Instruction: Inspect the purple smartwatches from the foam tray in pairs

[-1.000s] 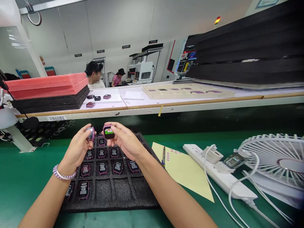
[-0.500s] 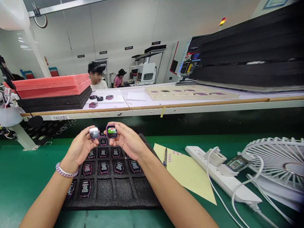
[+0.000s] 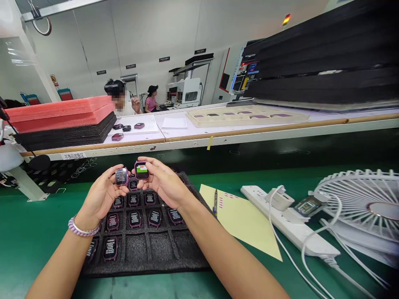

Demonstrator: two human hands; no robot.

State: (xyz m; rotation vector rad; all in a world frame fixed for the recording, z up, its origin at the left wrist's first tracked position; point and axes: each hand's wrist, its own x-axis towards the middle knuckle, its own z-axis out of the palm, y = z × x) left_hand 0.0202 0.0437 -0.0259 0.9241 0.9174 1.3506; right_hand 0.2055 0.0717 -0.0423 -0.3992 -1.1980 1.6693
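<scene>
My left hand [image 3: 104, 192] holds a purple-framed watch [image 3: 121, 177] by its edges, its screen showing lines of pale text. Beside it, my right hand [image 3: 165, 182] grips a second purple watch [image 3: 142, 170] whose screen shows green, white and red blocks. The two watches are close together above the far part of a black foam tray [image 3: 146, 265]. Several purple watches with text on their screens lie in the tray's compartments, one of them a watch [image 3: 110, 248] in the near row. My wrists and forearms cover parts of the tray.
Right of the tray are a yellow sheet [image 3: 246, 224] with a pen [image 3: 215, 202], a white power strip [image 3: 293, 226] with cables, and a white fan [image 3: 368, 203]. Red foam [image 3: 62, 114] and a pale tray [image 3: 249, 116] sit on the shelf. Two people are beyond.
The left watch has tilted, so its glare is gone and text shows. Both hands have shifted slightly left in view. The nearer person beyond the shelf has a hand raised.
</scene>
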